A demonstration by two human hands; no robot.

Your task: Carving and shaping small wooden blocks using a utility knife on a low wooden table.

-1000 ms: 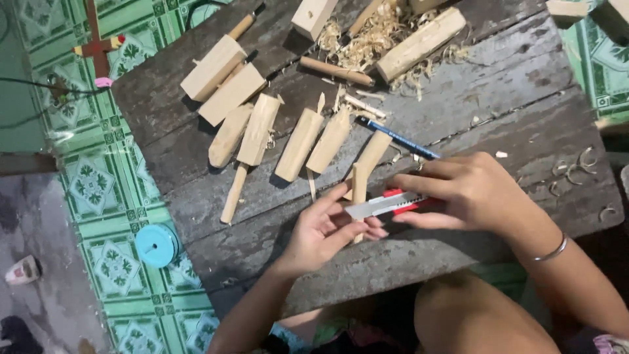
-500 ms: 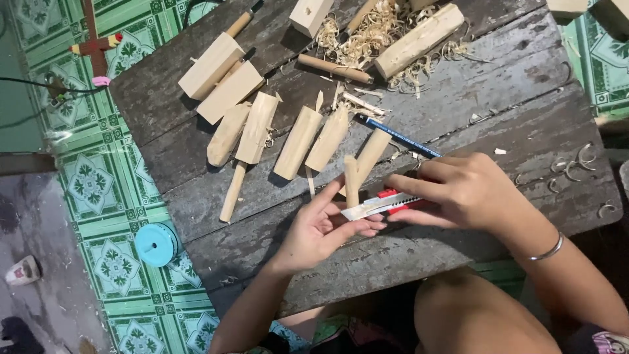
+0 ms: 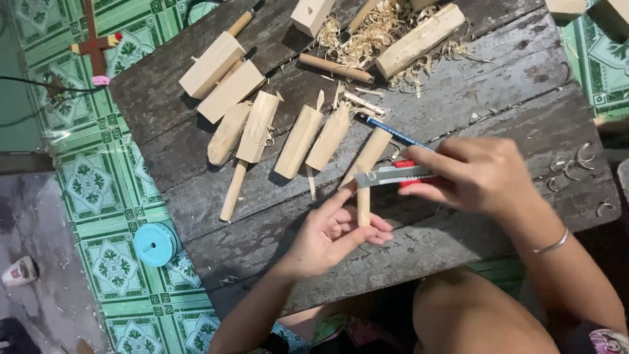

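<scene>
Wood, pale and fresh-cut, is what my left hand (image 3: pixel 327 236) grips: fingers curled around the round handle end of a half-carved wooden piece (image 3: pixel 365 172), which lies slanting up toward the middle of the bench (image 3: pixel 458 105), its squared head resting on the boards. My right hand (image 3: pixel 481 176) is clamped on a utility knife (image 3: pixel 393 175) with a red and grey body, the blade end laid across the piece just above my left fingertips.

To do this cut well, I judge the blade should travel away from the left hand, shallow and along the grain, with thin curls coming off rather than deep bites; the left thumb wants to stay behind the edge, and the head of the piece should stay braced on the bench so it cannot roll.

Just beyond the knife a blue pencil (image 3: pixel 393 133) lies slanted. Toward the left edge sits a row of similar carved blanks (image 3: pixel 301 141), some with peg handles already shaped, and two square blocks (image 3: pixel 219 72) near the far left corner. Shavings (image 3: pixel 367 33) heap at the far edge around a larger block (image 3: pixel 419 39). Off the left edge, on the green tiled floor (image 3: pixel 85 183), lies a round blue spool (image 3: pixel 155 244).
</scene>
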